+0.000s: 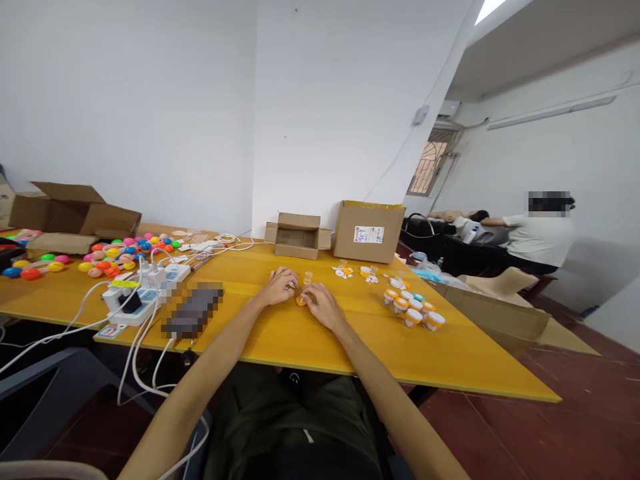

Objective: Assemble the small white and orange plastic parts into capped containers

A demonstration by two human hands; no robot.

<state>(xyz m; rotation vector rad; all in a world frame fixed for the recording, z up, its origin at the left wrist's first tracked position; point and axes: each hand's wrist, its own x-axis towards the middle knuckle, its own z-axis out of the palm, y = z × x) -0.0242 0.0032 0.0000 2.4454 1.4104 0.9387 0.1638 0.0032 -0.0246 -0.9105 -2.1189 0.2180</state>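
My left hand (281, 287) is over the middle of the yellow table, its fingers curled round something small and whitish that I cannot make out. Close beside it, my right hand (324, 307) has bent fingers at the edge of a round orange lid (301, 301) on the tabletop. Its fingertips seem to pinch the lid, though they partly cover it. Just beyond both hands stands a small clear plastic cup (308, 275). To the right, several clear jars (413, 316) with orange, white or teal lids stand in a cluster.
Small piles of white and orange pieces (370, 274) lie at the back right. An open small carton (297, 252) and a larger box (370, 233) stand by the wall. On the left are a phone (194, 311), a power strip (145, 305), cables and colourful balls (113, 253). Another person (540, 233) sits far right.
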